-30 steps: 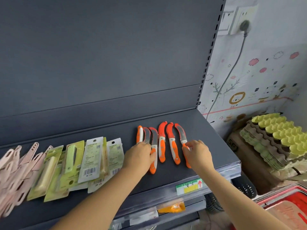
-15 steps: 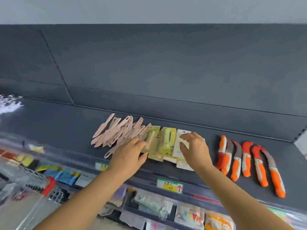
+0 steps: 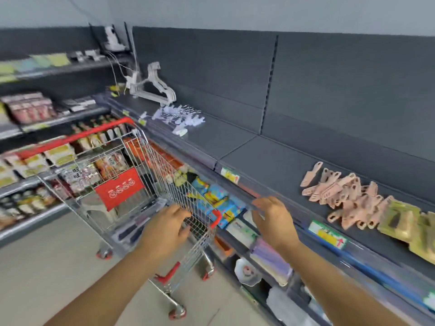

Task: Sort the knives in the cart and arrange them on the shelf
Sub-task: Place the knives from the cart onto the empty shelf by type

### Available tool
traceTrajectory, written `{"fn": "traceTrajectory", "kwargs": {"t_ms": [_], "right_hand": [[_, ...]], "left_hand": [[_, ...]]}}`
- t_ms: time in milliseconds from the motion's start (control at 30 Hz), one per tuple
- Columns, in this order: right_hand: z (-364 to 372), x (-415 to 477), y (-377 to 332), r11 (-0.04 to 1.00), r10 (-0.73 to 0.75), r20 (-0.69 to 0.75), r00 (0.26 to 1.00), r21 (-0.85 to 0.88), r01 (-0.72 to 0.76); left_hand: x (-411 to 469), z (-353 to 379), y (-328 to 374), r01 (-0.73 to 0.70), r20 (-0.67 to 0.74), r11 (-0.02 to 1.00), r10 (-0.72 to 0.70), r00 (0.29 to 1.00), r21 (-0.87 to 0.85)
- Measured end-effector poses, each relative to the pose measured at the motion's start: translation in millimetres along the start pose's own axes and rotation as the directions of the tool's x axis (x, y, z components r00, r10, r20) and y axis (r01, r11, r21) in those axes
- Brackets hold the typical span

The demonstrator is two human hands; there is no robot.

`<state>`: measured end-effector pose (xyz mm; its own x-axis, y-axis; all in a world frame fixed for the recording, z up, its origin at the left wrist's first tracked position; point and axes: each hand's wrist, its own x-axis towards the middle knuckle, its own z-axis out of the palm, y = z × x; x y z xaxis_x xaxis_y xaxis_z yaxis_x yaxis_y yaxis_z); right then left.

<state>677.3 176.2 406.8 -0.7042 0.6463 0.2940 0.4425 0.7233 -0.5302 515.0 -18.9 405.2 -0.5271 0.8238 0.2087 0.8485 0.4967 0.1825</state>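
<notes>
Reaching forward with the bare left forearm (image 3: pixel 110 281) from 7 o'clock and the bare right forearm (image 3: pixel 341 283) from 5 o'clock. Holding the left hand (image 3: pixel 164 231) back-up at 7 o'clock of centre, with fingers (image 3: pixel 182 214) loosely curled and aimed toward 1 o'clock, gripping nothing visible. Holding the right hand (image 3: pixel 275 222) at 4 o'clock of centre, apart from the left, back-up, with loosely bent fingertips aimed toward 11 o'clock, likewise empty. Slightly blurred at the fingertips.
</notes>
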Motion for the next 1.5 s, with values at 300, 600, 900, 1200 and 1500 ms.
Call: {"fn": "traceTrajectory", "kwargs": {"t_ms": [300,600,900,1200,1500], "right_hand": [[112.1,36.8,-93.6,0.995,-0.093,0.188,0.978,0.047,0.085],[211.8,107.4,-130.6,0.992,-0.104,0.314,0.944,0.104,0.075],[301.3,215.0,-159.4,0.993,-0.102,0.377,0.920,0.101,0.069],[363.2,276.2,-174.7,0.994,0.054,0.445,0.894,0.058,-0.089],[449.0,308.3,-190.8,0.895,0.411,0.394,0.822,-0.003,-0.446]], "left_hand": [[-49.5,-12.0,-140.5,0.254,0.012,0.967,-0.254,0.967,0.030],[-20.1,3.1,-230.4,0.383,0.029,0.924,-0.383,0.923,0.018],[69.1,12.0,-324.6,0.379,0.075,0.922,-0.385,0.920,0.077],[139.0,39.2,-409.6,0.341,0.143,0.940,-0.341,0.929,0.025],[233.4,95.8,-515.0,0.121,0.314,0.990,-0.093,0.945,-0.070]]}}
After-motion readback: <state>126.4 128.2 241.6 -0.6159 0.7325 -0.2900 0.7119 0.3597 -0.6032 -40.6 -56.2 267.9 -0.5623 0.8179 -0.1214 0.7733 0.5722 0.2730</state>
